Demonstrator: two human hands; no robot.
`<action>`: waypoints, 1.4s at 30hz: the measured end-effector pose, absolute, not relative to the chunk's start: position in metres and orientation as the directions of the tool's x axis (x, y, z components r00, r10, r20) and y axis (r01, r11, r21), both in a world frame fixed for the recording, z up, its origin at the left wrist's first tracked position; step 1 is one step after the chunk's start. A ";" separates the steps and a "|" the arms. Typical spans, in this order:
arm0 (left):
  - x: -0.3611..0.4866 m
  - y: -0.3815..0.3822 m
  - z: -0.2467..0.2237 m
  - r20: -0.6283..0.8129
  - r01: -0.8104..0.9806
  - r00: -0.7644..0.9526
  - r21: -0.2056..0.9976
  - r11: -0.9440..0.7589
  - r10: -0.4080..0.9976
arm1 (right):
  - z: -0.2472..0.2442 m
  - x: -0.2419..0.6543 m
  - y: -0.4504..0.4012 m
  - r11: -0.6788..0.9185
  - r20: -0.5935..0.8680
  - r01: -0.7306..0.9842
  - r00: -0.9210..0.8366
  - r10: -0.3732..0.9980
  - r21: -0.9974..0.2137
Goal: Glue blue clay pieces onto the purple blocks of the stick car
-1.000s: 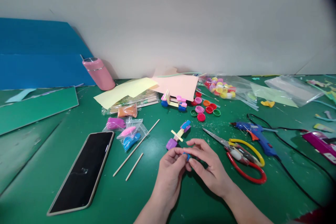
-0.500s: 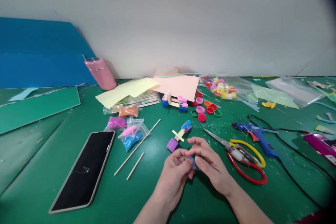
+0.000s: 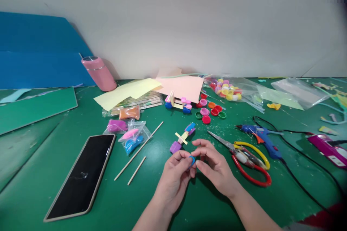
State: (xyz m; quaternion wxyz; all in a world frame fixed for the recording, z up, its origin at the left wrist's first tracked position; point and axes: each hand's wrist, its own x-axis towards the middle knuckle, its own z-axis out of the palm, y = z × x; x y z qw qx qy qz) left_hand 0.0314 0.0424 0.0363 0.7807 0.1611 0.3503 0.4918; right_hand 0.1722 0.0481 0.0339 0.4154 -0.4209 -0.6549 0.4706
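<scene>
My left hand [image 3: 176, 173] pinches a small piece of blue clay [image 3: 192, 160] between thumb and fingers. From the other side, my right hand [image 3: 214, 168] curls its thumb and fingertips about the same piece, at its edge. The fingers cover much of the clay, so its full shape is hidden. Just beyond the hands lies a small stick model [image 3: 182, 138] with a purple lump at one end and blue and purple ones at the other. A second model [image 3: 178, 103], with blue and pink lumps, stands farther back.
Scissors [image 3: 238, 155] and a blue glue gun [image 3: 261, 137] with its cord lie to the right. Bagged clay [image 3: 132, 140], two wooden sticks [image 3: 139, 155] and a phone [image 3: 81, 177] are on the left. Coloured caps [image 3: 206, 112], paper [image 3: 180, 86] and a pink bottle [image 3: 99, 74] stand behind.
The view has shifted slightly, moving the table items left in the picture. Both hands stay together, and the blue piece has turned a little, showing more of its edge between the fingers.
</scene>
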 end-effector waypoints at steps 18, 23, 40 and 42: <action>0.032 0.042 0.040 -0.387 -0.638 0.265 0.617 0.462 0.883 | 0.032 0.172 0.049 0.258 0.208 0.168 -0.264 0.942 -0.952; 0.032 0.043 0.039 -0.404 -0.619 0.213 0.649 0.443 0.889 | 0.032 0.174 0.048 0.298 0.242 0.214 -0.252 0.937 -0.930; 0.033 0.045 0.035 -0.429 -0.622 0.128 0.667 0.410 0.894 | 0.032 0.171 0.045 0.467 0.379 0.340 -0.295 0.877 -0.817; 0.033 0.045 0.035 -0.434 -0.618 0.130 0.668 0.415 0.892 | 0.034 0.173 0.047 0.456 0.399 0.362 -0.226 0.889 -0.813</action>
